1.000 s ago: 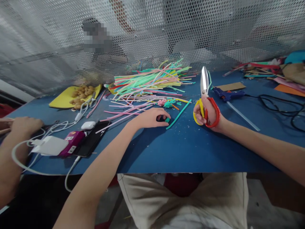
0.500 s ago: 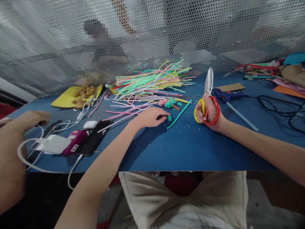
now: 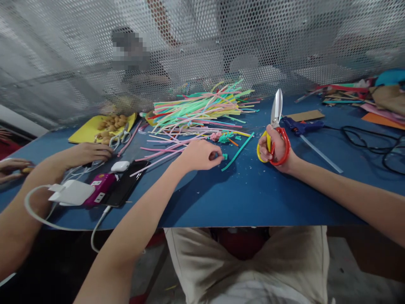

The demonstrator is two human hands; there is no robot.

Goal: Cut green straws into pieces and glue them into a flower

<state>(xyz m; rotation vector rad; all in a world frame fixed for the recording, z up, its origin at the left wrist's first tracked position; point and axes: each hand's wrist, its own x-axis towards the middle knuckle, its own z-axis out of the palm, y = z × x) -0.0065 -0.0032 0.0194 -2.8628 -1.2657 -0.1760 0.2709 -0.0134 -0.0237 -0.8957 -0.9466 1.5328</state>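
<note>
My left hand [image 3: 202,154] is over the middle of the table, thumb and forefinger pinched on a short teal pipe cleaner piece [image 3: 225,156]. Just right of it lies a longer teal pipe cleaner [image 3: 238,152]. My right hand [image 3: 274,145] grips scissors [image 3: 277,105] by their red and yellow handles, blades pointing up and away from me. Beyond my left hand are a pink bundle [image 3: 216,136] and a cluster of short green pieces [image 3: 226,137]. Pink and lilac pipe cleaners [image 3: 161,154] lie partly under my left hand.
A pile of coloured pipe cleaners [image 3: 202,105] lies at the back by a perforated metal panel [image 3: 196,55]. A blue glue gun [image 3: 300,125] rests right of the scissors. Phone [image 3: 126,185], purple power strip [image 3: 99,188] and cables are at left, where a co-worker's hand [image 3: 90,153] reaches in.
My left thumb and forefinger have closed on the short teal piece. My right hand with the scissors has barely moved. The co-worker's hand has come further right over the cables.
</note>
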